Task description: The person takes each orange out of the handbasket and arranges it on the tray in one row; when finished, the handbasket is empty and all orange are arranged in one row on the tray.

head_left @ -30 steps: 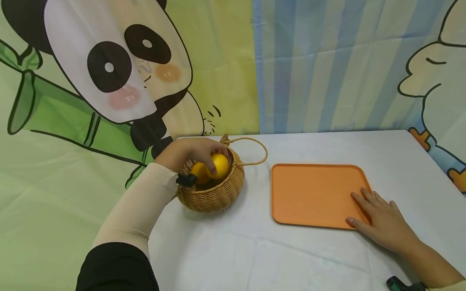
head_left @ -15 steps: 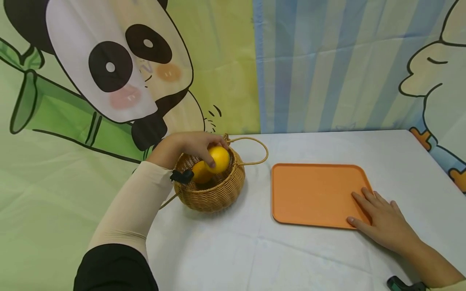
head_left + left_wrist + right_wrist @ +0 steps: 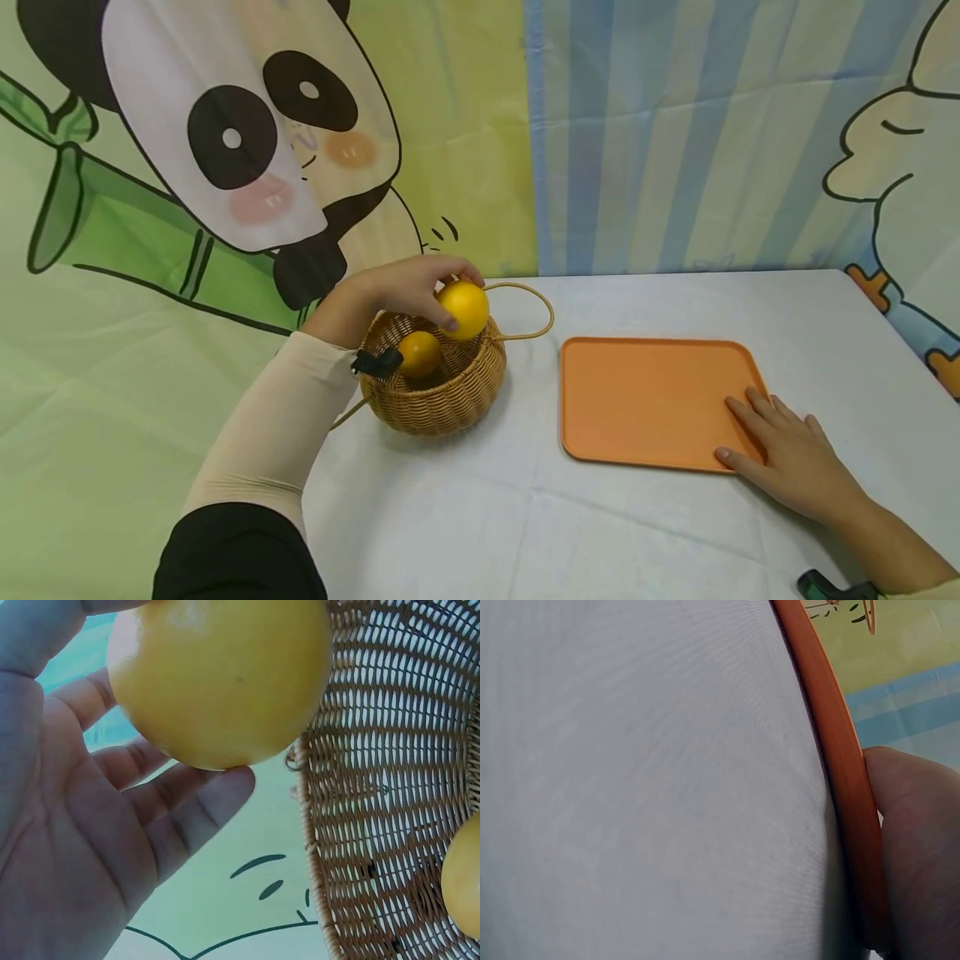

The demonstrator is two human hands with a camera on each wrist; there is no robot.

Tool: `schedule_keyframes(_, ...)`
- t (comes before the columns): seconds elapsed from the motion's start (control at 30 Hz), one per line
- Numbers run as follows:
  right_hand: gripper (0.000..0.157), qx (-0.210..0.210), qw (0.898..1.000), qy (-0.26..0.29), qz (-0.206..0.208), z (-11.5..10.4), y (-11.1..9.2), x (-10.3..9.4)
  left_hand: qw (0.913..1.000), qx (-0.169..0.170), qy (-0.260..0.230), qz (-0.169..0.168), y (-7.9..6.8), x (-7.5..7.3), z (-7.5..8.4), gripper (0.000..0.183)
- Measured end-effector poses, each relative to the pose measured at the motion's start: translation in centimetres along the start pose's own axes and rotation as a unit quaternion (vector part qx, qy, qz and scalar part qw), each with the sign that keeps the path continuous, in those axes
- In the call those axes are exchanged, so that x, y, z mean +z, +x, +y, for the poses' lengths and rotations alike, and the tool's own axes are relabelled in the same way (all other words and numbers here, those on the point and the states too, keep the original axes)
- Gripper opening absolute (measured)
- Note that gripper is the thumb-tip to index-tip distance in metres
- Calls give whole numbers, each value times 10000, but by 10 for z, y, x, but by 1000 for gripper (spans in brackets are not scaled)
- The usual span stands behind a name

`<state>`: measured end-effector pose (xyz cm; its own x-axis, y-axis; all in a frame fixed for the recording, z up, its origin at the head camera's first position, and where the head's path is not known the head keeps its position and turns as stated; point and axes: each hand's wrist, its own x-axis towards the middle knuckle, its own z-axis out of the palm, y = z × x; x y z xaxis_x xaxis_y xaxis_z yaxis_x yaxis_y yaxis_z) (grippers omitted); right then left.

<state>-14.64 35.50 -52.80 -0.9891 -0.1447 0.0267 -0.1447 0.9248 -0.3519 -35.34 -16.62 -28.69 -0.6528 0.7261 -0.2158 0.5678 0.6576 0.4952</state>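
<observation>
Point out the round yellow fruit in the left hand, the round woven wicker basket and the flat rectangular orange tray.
Round yellow fruit [image 3: 468, 309]: head view, middle of its visible side.
Round woven wicker basket [image 3: 441, 412]: head view, front outer wall.
Flat rectangular orange tray [image 3: 648, 402]: head view, bare middle surface.

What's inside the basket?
One orange-brown fruit shows inside the wicker basket. The left hand holds a bright yellow fruit. Both fruits and the black wrist device cover bits of the inside, so anything behind them can't be seen.
</observation>
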Motion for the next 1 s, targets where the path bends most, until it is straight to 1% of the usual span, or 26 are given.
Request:
schedule_keyframes(0.2, 95, 6, 10000, 3, -12, 1, 0, 1, 9988, 352, -20, 348, 5, 1, 6, 68)
schedule_keyframes(0.4, 94, 15, 10000, 0, 25, 1, 0, 2, 9964, 665, -103, 516, 11, 3, 6, 69)
schedule_keyframes(0.53, 94, 21, 10000, 17, 30, 1, -1, 2, 9955, 736, -92, 590, 14, 5, 9, 69)
schedule_keyframes(0.67, 94, 26, 10000, 34, 17, 0, -1, 1, 9953, 724, -62, 640, 18, 7, 10, 68)
schedule_keyframes(0.77, 94, 26, 10000, 0, 40, -1, -1, 1, 9952, 731, -138, 643, 22, 10, 11, 68)
schedule_keyframes(1.0, 95, 76, 9999, -66, 19, -2, -1, 1, 9934, 881, -334, 648, 31, 16, 16, 68)
